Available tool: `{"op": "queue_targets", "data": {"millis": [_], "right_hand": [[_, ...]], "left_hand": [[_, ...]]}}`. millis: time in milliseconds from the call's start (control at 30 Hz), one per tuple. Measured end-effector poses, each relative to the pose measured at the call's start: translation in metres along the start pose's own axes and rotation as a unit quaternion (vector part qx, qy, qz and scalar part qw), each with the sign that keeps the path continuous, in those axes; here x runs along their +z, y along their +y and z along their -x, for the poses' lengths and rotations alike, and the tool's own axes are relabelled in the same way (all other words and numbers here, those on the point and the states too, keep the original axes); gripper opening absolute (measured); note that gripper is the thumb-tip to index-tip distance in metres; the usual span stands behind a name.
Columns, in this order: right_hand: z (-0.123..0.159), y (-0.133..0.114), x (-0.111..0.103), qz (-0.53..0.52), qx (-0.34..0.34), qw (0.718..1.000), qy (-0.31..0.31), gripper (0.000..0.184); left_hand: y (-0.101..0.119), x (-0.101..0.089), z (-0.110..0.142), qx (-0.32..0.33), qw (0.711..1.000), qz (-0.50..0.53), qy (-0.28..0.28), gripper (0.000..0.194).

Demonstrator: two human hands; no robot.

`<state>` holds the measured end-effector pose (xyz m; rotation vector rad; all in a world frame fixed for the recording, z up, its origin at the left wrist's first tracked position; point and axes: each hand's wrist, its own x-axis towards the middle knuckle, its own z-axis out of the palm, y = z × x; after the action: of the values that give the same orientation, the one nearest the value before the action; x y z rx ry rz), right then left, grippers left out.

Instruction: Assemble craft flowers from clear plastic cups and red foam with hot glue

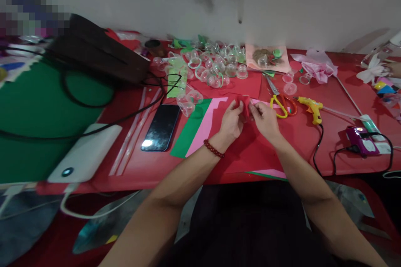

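Observation:
Between both hands is a small piece of red paper (245,104), pinched at its two sides above the work surface. My left hand (232,120), with a dark red bead bracelet (214,149) at the wrist, grips its left side. On the other side, the fingers of my right hand (263,117) are closed on its right edge. Beneath them lies a larger red sheet (250,150), with pink (203,133) and green (184,142) sheets showing from under it. Scissors (283,106) with yellow and orange handles rest just right of my right hand.
Several clear plastic cups (216,66) crowd the back. A yellow glue gun (313,107) and a purple power socket (363,139) with cords lie right. Left are a phone (161,127), clear glue sticks (131,133), a white power bank (86,152) and a dark bag (97,50).

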<state>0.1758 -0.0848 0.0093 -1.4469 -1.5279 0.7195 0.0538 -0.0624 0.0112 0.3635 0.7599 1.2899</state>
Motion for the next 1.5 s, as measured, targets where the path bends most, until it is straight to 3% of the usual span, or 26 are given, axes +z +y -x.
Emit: {"op": "queue_targets", "data": {"millis": [200, 400, 600, 733, 1100, 1267, 1367, 1500], "right_hand": [[-0.001, 0.006, -0.004, 0.107, -0.054, 0.992, 0.049, 0.016], [-0.004, 0.013, -0.010, 0.144, -0.110, 0.983, 0.034, 0.019], [-0.003, 0.005, -0.013, 0.094, -0.126, 0.988, 0.004, 0.015], [-0.002, -0.001, -0.014, 0.057, -0.124, 0.990, 0.019, 0.014], [0.006, -0.013, -0.011, 0.032, -0.160, 0.984, 0.067, 0.016], [0.007, -0.017, -0.012, 0.048, -0.178, 0.981, 0.056, 0.014], [0.011, -0.015, -0.008, 0.068, -0.147, 0.986, 0.030, 0.014], [0.016, -0.011, 0.003, 0.137, -0.110, 0.984, 0.009, 0.010]], "left_hand": [[0.003, -0.010, -0.006, 0.061, 0.992, -0.094, -0.058, 0.021], [0.007, -0.017, -0.010, 0.148, 0.966, -0.193, -0.088, 0.021], [0.007, -0.018, -0.013, 0.075, 0.983, -0.141, -0.095, 0.024], [0.007, -0.017, -0.013, 0.027, 0.992, -0.097, -0.082, 0.027], [0.009, -0.009, -0.003, 0.018, 0.998, -0.005, -0.067, 0.010], [0.013, -0.005, 0.004, -0.027, 0.999, 0.003, -0.038, 0.017], [0.017, -0.005, 0.000, -0.018, 0.999, -0.006, -0.026, 0.016], [0.032, -0.009, -0.012, 0.040, 0.998, -0.033, -0.039, 0.022]]}}
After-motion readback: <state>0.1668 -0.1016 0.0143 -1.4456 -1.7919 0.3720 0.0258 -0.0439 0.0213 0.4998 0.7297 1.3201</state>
